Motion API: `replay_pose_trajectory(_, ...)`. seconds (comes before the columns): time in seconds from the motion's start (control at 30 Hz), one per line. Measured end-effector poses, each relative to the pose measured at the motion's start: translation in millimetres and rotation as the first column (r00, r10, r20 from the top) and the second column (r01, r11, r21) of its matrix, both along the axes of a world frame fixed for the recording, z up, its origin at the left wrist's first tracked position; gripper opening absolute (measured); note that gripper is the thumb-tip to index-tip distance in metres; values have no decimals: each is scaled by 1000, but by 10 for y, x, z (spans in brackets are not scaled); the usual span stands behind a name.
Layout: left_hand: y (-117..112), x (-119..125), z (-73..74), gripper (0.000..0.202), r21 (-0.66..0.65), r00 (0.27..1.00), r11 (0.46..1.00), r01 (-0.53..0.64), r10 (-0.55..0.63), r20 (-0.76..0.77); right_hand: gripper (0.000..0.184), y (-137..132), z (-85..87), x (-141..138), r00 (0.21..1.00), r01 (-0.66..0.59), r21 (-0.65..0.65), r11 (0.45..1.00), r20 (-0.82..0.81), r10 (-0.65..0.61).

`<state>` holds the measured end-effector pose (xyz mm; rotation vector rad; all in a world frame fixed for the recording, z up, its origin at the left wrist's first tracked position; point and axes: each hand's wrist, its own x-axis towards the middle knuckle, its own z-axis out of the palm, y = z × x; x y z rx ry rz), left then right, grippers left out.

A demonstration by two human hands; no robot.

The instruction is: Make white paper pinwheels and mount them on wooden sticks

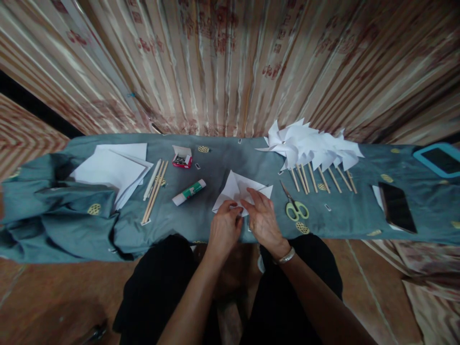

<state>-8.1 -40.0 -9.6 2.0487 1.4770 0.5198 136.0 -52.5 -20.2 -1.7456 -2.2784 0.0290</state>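
Note:
A white paper square (232,189) with cut, partly raised corners lies in front of me on the cloth-covered table. My left hand (226,224) is closed at its near edge, thumb and fingers pinched on the paper. Over its right half reaches my right hand (264,216), its fingers pressing a flap toward the middle, with the thumb close by. The fingertips partly cover the centre of the sheet. Just left of the paper lies a glue stick (189,192). Scissors with green handles (296,210) rest to the right, blades pointing away from me.
White paper pinwheels (302,139) on wooden sticks lie in a row at the back right. A small red box of metal pins (182,157), wooden sticks (155,191), a pen (152,179) and paper sheets (111,167) are on the left. A phone (397,206) lies far right.

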Motion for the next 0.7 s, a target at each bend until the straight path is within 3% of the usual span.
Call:
replay_pose_trajectory(0.33, -15, 7, 10, 26, 41, 1000, 999, -4, 4, -4, 42, -76, -50, -41, 999, -25, 46, 999, 32, 24)
replay_pose_trajectory(0.47, -15, 0, 4, 24, 60, 1000, 998, 5, -4, -6, 50, 0, -41, 65, 996, 42, 88, 995, -76, -36)
replay_pose_trajectory(0.6, -13, -5, 7, 24, 69, 999, 997, 27, -24, -34, 45, 224, -74, 265, 950, 243, 105, 964, -225, -215)
replay_pose_trajectory(0.7, -14, -10, 17, 24, 77, 998, 996, 33, -29, -48, 43, 342, -88, 389, 934, 213, 68, 975, -306, -183)
